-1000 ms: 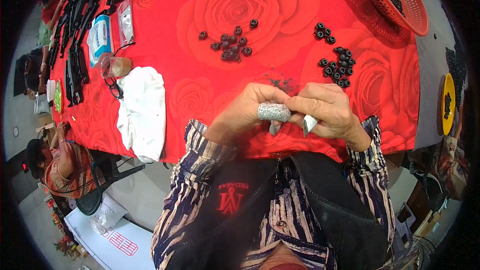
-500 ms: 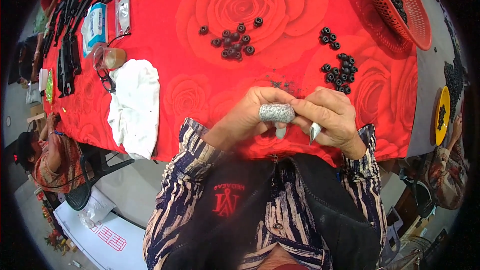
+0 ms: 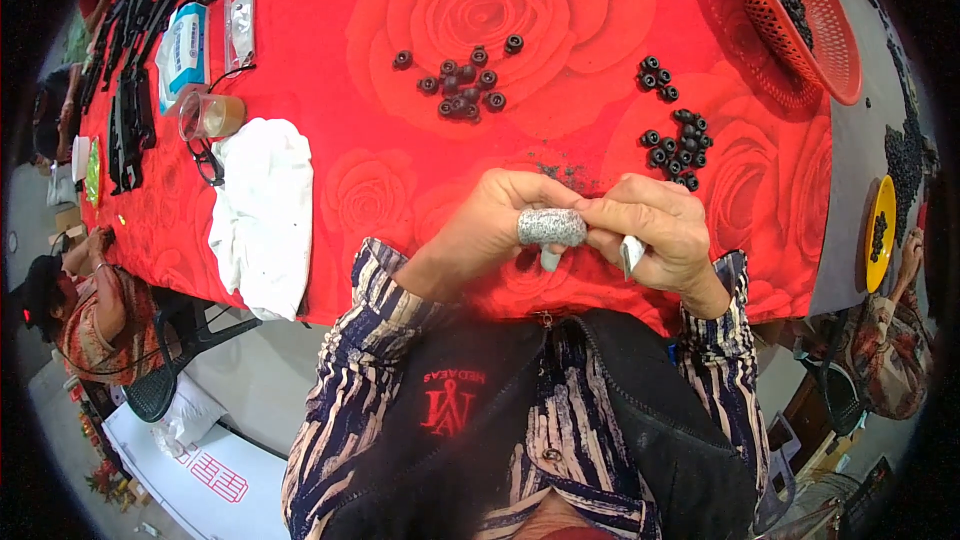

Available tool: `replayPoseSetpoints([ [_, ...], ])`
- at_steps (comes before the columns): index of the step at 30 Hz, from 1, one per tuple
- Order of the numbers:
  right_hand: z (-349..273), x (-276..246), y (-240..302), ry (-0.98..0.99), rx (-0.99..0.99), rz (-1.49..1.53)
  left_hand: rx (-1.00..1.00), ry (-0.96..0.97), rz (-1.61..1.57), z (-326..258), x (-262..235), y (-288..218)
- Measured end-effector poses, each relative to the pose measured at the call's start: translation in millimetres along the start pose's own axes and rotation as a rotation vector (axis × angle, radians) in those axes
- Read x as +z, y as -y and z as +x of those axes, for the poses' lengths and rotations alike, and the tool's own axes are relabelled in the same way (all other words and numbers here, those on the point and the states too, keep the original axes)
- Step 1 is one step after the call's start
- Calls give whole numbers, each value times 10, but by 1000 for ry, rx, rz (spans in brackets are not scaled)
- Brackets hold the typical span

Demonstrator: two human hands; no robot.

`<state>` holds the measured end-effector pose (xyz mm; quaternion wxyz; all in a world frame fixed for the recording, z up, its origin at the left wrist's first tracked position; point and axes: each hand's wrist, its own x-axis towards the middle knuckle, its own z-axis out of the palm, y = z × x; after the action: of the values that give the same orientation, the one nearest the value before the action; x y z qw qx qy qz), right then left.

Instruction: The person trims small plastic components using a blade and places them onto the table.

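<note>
My hands meet fingertip to fingertip over the near edge of the red cloth. My left hand [image 3: 487,223] is closed in a pinch, one finger wrapped in a grey-white speckled finger sleeve [image 3: 552,227]. What it pinches is hidden between the fingertips. A pale, flat, blade-like tool [image 3: 632,253] sticks out below the curled fingers of my right hand [image 3: 655,225], which is closed on it. Dark crumbs [image 3: 565,172] lie scattered just beyond my hands. Small round black parts with a hole lie in a middle cluster [image 3: 465,90] and a right cluster [image 3: 685,148].
At upper right a red perforated basket [image 3: 840,60] leans, holding black pieces. Left stand a clear cup [image 3: 222,117] of brownish liquid, a white cloth [image 3: 262,220], glasses [image 3: 207,165] and a blue-white pack [image 3: 185,55]. A yellow plate [image 3: 880,240] is far right. Other people sit at both sides.
The blade-like tool in my right hand has turned to show more of its flat pale face. My hands stay together in nearly the same place; the whole view has shifted slightly.
</note>
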<state>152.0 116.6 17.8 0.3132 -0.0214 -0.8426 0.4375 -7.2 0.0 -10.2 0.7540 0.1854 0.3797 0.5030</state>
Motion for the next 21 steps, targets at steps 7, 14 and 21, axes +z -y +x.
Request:
replayPoseSetpoints([
  [7,0,-47,25,-25,-24,-142,399,-174,100,-43,135,-76],
  [14,-44,-124,134,-14,308,99,626,-209,416,-44,110,-74],
  [21,21,-44,114,-23,256,-36,682,-234,520,-18,87,-47],
])
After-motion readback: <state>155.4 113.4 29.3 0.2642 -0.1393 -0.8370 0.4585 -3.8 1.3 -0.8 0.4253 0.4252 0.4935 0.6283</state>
